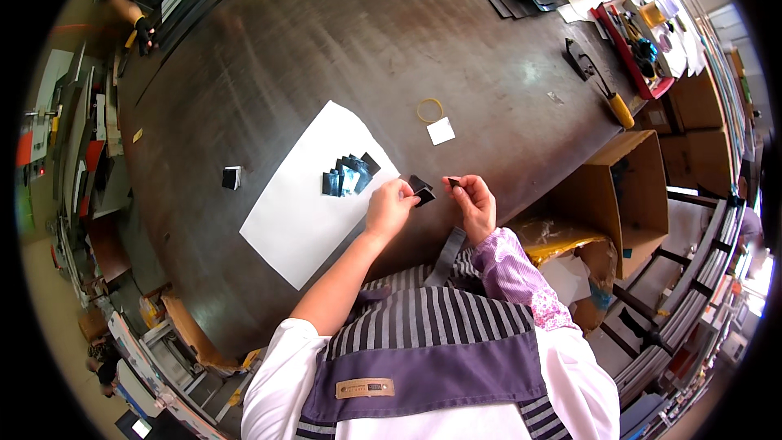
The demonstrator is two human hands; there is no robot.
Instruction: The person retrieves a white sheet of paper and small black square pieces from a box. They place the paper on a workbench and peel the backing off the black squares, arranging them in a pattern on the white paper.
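My left hand (390,209) pinches a small black square piece (424,195) over the table, just past the right edge of a white paper sheet (298,195). Another dark piece (418,182) shows right behind it; whether the hand grips that one too, I cannot tell. A little to the right, my right hand (476,205) is closed, with a small dark piece (454,182) between thumb and fingertips. On the sheet lie several shiny blue-black square pieces (349,176), overlapping in a loose fan. A small stack of black and white squares (232,178) sits left of the sheet.
Beyond my hands lie a yellow ring (430,110) and a white square (441,131). A yellow-handled tool (599,81) and a red tray of tools (631,49) are at far right. Open cardboard boxes (643,195) stand beside the table (269,41). Another person's gloved hand (144,35) is far left.
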